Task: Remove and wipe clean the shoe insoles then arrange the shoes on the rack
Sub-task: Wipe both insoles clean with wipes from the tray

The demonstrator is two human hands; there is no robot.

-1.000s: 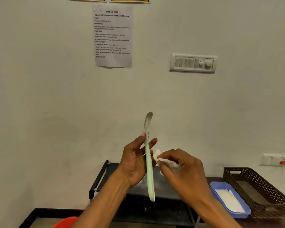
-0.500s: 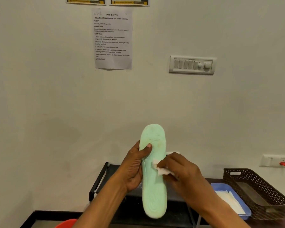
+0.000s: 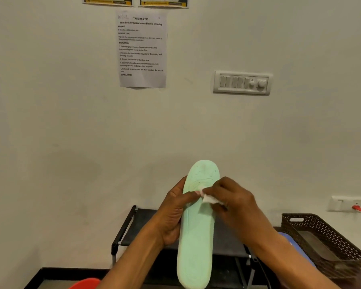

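Mint-green insole [image 3: 197, 232] stands upright at lower centre of the head view, gripped along its edge by the left hand [image 3: 171, 217]. Right hand [image 3: 234, 202] pinches a white wipe [image 3: 208, 198] against its upper face. Wiping step judged in progress; next move calls for strokes across the speckled toe area.

Two hands are seen: the left hand [image 3: 172, 215] and the right hand [image 3: 236, 203]. There is one green insole [image 3: 197, 236], one white wipe [image 3: 209, 199], one black rack [image 3: 125, 230], one brown basket [image 3: 325, 240], one blue tray [image 3: 288, 239], one switch panel [image 3: 242, 82], one printed sheet [image 3: 142, 51], and two posters [image 3: 107, 1] at the top edge of the frame.
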